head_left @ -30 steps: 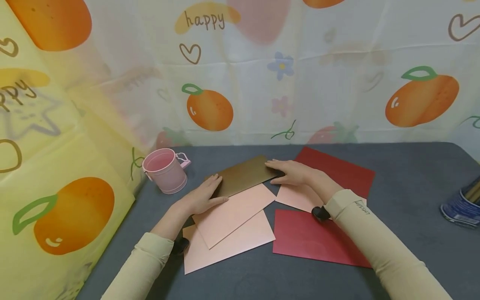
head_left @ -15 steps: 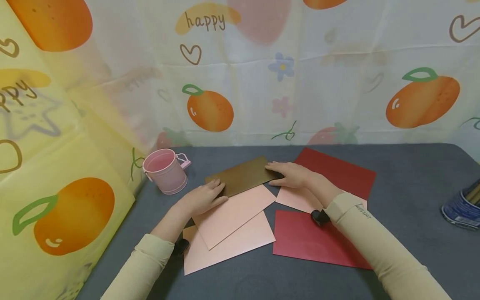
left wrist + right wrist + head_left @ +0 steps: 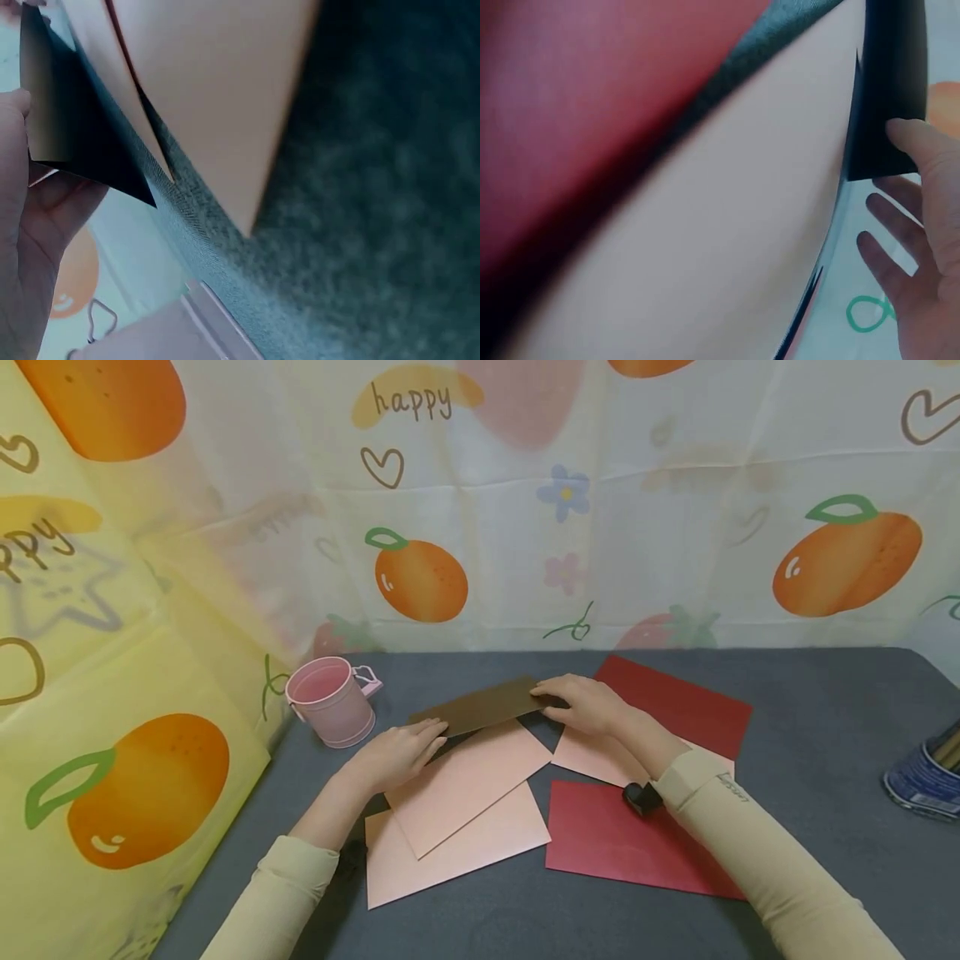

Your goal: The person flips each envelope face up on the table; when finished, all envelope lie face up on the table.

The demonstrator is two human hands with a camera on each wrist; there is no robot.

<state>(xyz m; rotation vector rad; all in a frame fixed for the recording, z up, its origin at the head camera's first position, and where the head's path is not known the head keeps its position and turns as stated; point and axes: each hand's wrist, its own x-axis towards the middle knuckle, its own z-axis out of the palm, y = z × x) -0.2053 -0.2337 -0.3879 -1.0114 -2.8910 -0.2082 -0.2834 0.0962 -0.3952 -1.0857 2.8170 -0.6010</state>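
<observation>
"Brown paper, is it, at the centre of the head view?"

"A brown sheet [image 3: 487, 704], yes, its long axis slanting from lower left to upper right, straight from one hand to the other."

"Which hand is nearer?"

"Neither; both touch it. The left hand [image 3: 393, 757] grips the lower-left end and the right hand [image 3: 588, 704] the upper-right end, so, as I judge it, everything turns on that span between them."

"And the fingers?"

"Left wrist view: thumb on one face, fingers behind, pinching the sheet. Right wrist view: the thumb presses one face near a corner, a finger backs it, and the others are spread past the edge, holding nothing."

"So where does it lie from them?"

"In the head view, up and right of the left fingertips, left of the right ones. Its lower long edge looks raised above the upper pale pink sheet [image 3: 472, 789]; I can't tell whether the far edge touches the table [image 3: 810, 735]."

"Anything close by?"

"A pink bucket [image 3: 333, 714] to the left, and a dark red sheet [image 3: 675, 702] past the right hand."
</observation>
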